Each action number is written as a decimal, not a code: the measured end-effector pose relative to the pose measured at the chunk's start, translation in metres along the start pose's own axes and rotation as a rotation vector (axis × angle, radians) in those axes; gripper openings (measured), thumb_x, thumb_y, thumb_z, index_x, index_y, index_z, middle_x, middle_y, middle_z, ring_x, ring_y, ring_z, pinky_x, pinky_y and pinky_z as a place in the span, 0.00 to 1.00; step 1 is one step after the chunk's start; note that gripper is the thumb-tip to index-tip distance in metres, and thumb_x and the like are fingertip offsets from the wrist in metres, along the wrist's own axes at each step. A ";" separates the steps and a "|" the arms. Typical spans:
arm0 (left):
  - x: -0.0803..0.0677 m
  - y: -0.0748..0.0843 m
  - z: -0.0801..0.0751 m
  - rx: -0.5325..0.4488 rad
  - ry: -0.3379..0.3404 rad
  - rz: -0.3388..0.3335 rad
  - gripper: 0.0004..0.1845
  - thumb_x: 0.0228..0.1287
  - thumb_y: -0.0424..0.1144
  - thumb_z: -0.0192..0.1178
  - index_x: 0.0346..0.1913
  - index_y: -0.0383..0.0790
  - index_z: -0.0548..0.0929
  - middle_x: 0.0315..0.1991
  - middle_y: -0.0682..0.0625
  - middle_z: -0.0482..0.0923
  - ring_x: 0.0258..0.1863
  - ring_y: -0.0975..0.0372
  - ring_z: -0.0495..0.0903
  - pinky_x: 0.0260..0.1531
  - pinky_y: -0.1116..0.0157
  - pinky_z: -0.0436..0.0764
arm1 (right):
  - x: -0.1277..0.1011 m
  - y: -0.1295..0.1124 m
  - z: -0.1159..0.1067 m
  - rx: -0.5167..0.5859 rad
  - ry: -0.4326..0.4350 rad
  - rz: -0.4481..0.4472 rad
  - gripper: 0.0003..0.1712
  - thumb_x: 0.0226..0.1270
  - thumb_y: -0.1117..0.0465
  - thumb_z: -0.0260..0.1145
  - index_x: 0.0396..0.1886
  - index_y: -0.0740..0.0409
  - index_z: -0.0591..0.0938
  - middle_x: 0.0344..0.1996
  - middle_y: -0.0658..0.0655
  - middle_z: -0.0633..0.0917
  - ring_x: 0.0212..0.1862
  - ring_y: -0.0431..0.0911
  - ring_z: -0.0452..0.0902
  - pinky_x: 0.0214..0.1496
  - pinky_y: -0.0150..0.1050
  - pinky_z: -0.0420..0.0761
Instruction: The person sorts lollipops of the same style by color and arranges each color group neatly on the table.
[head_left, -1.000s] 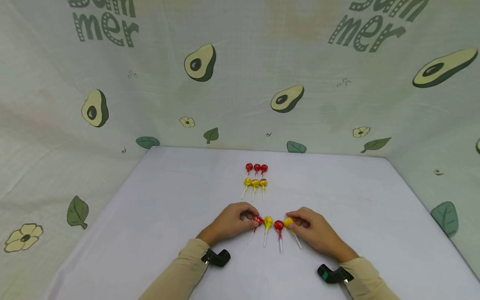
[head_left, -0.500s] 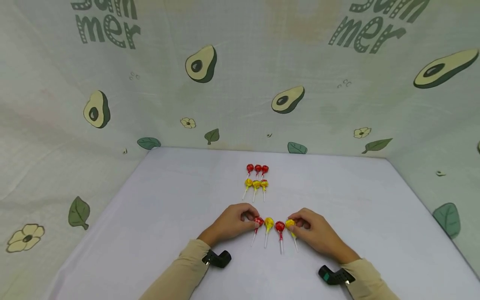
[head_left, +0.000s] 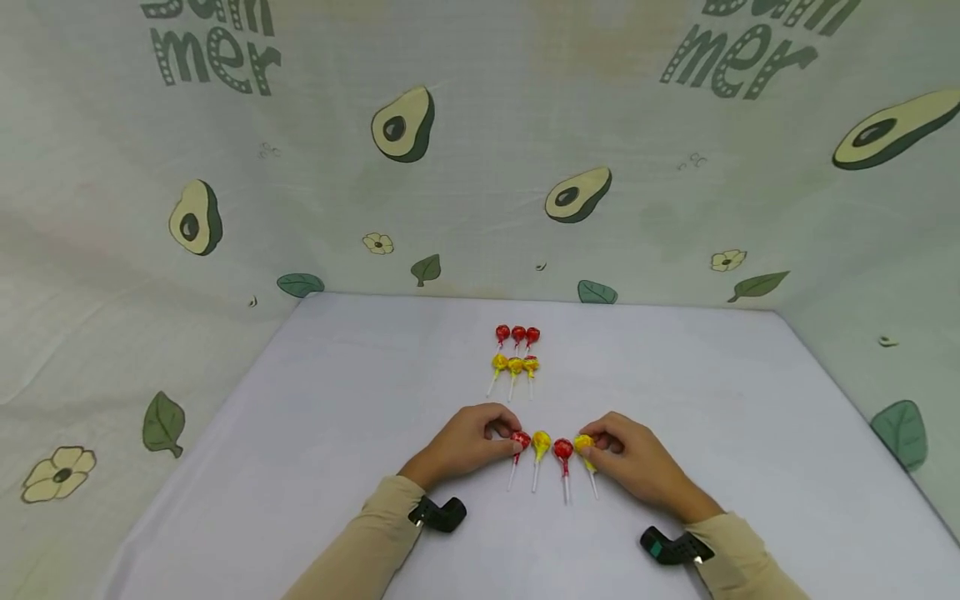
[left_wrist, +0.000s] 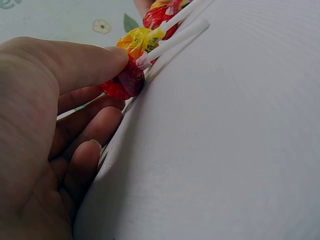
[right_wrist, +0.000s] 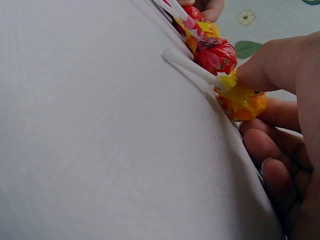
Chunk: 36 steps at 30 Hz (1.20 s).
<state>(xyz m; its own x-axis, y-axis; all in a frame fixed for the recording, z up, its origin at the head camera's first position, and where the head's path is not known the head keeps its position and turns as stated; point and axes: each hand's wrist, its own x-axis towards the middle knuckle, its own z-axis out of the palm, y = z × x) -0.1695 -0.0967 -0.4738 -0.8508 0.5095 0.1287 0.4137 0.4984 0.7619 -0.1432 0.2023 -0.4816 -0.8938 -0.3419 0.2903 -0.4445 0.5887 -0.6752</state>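
Four lollipops is more than I count closely, so several lie in a near row, red and yellow alternating, sticks toward me. My left hand pinches the leftmost red lollipop by its wrapped head, between thumb and fingers. At the row's right end my right hand pinches a yellow lollipop the same way. Between the hands lie a yellow lollipop and a red lollipop, touched by neither hand in the head view.
Farther back on the white table are a row of red lollipops and, nearer, a row of yellow lollipops. A printed cloth hangs behind the table and at both sides.
The right hand's yellow lollipop has turned, its stick now pointing more straight toward me. The left red lollipop's stick has also swung to a steeper line. Both hands stay nearly in place.
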 end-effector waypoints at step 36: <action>0.002 -0.002 0.001 0.010 0.001 0.007 0.09 0.61 0.46 0.72 0.42 0.56 0.83 0.35 0.65 0.80 0.37 0.69 0.78 0.38 0.68 0.77 | -0.001 0.001 0.000 0.039 0.014 0.101 0.07 0.67 0.53 0.71 0.42 0.45 0.84 0.31 0.44 0.80 0.31 0.39 0.75 0.34 0.34 0.75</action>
<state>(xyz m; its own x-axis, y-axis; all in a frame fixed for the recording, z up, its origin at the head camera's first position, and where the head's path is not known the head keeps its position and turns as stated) -0.1717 -0.0961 -0.4755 -0.8483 0.5121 0.1346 0.4227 0.5019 0.7546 -0.1426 0.2031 -0.4821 -0.9346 -0.2719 0.2292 -0.3501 0.5904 -0.7273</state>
